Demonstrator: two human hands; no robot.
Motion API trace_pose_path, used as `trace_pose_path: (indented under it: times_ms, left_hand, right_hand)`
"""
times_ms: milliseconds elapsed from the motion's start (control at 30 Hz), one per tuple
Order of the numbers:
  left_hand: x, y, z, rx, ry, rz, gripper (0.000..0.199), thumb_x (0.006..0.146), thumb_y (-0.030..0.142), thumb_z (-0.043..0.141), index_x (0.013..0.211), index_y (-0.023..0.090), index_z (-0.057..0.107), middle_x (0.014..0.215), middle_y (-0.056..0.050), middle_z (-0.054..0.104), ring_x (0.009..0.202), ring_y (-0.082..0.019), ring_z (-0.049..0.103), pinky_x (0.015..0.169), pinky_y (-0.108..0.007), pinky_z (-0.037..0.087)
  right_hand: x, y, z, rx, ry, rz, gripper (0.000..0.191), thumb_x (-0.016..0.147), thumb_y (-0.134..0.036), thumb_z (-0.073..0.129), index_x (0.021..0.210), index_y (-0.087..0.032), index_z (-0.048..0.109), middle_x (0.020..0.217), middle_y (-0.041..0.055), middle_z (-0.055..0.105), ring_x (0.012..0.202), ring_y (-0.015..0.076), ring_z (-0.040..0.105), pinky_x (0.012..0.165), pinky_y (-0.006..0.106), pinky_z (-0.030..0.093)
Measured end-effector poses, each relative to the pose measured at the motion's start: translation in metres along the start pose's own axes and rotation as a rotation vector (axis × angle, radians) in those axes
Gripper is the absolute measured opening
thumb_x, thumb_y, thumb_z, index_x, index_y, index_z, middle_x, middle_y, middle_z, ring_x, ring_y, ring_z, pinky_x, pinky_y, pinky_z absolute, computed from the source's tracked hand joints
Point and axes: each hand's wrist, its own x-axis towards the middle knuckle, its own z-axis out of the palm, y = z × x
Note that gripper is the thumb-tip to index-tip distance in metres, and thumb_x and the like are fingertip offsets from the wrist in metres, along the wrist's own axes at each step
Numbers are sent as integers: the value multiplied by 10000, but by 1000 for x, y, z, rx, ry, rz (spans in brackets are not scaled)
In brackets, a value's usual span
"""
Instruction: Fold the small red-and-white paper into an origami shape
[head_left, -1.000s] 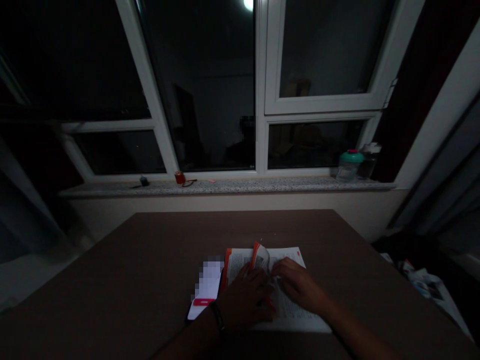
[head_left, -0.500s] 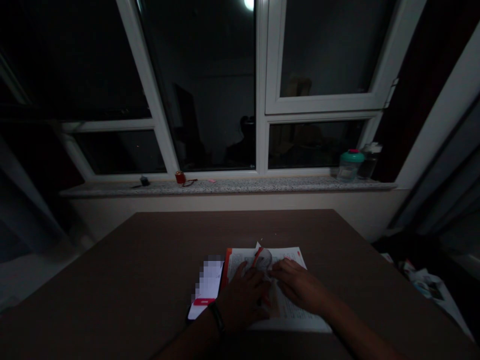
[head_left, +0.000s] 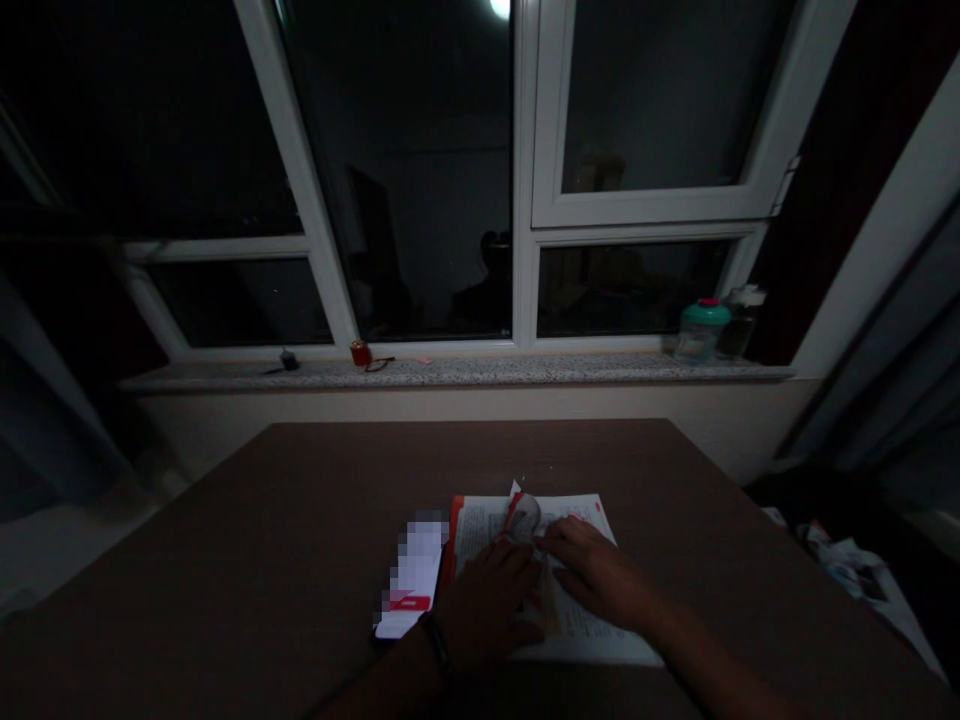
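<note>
Because the light is dim and the fingers overlap the work, the folded paper piece (head_left: 525, 512) is only partly seen: its red-edged, grey-printed upper end is shown just beyond and between the fingertips, while its lower part is hidden. Beneath both hands, printed pages (head_left: 596, 643) are spread on the table (head_left: 337, 470). The left hand (head_left: 491, 600) is laid palm down, fingers slightly bent, over the lower part; the right hand (head_left: 596, 570) is curved inward, its fingertips brought to the piece's right side. Whether anything is pinched by either hand cannot be told. A lit phone (head_left: 421, 565) is set just left of the left hand. The paper can be judged very light, thin and springy, easily creased or torn. It is best held flat near its folds, with light fingertip pressure, and its raised end is best left uncrushed.
</note>
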Motion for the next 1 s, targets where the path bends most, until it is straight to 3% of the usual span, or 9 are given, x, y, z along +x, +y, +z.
trace_pose_path:
  times_ms: [133, 367, 500, 667, 767, 1000]
  left_hand:
    - [3, 1, 0, -77, -2, -50, 578, 832, 432, 732, 1311, 235, 475, 1339, -67, 509, 1252, -292, 424, 958, -397, 435]
    - [8, -3, 6, -68, 26, -10, 653, 822, 415, 743, 1373, 234, 443, 1374, -70, 479, 1247, -307, 412, 1022, -447, 383]
    - [5, -9, 9, -65, 2, 3, 624, 775, 498, 770, 1278, 224, 522, 1373, -81, 472, 1253, -335, 401, 982, -459, 416]
    - [2, -10, 0, -103, -51, 56, 530, 791, 539, 746, 1178, 220, 570, 1350, -103, 482, 1245, -354, 419, 992, -478, 406]
    - [1, -6, -8, -141, -72, 45, 405, 817, 488, 740, 1096, 245, 575, 1277, -66, 521, 1211, -326, 456, 921, -425, 462]
    - [1, -6, -13, -134, -147, 20, 456, 782, 506, 765, 1112, 276, 553, 1291, -50, 495, 1112, -303, 536, 773, -371, 523]
  right_hand:
    - [1, -1, -1, 11, -14, 4, 556, 822, -97, 508, 1354, -258, 522, 1141, 85, 571, 1115, 241, 510, 1112, 474, 284]
    - [0, -3, -3, 23, -18, 2, 554, 819, -100, 519, 1348, -265, 522, 1156, 80, 567, 1130, 241, 504, 1122, 474, 266]
    - [1, -2, 1, 5, -21, 8, 529, 825, -100, 512, 1327, -264, 540, 1153, 79, 573, 1134, 242, 510, 1135, 487, 237]
    - [2, 4, 8, -4, -40, 7, 514, 812, -103, 527, 1305, -246, 551, 1214, 92, 585, 1177, 261, 501, 1138, 526, 219]
    - [0, 6, 8, 42, -12, -22, 494, 829, -80, 486, 1295, -232, 548, 1249, 92, 601, 1185, 247, 514, 1142, 516, 228]
    - [0, 4, 3, 9, -24, -83, 477, 842, -57, 449, 1250, -248, 609, 1288, 89, 608, 1200, 250, 524, 1137, 531, 243]
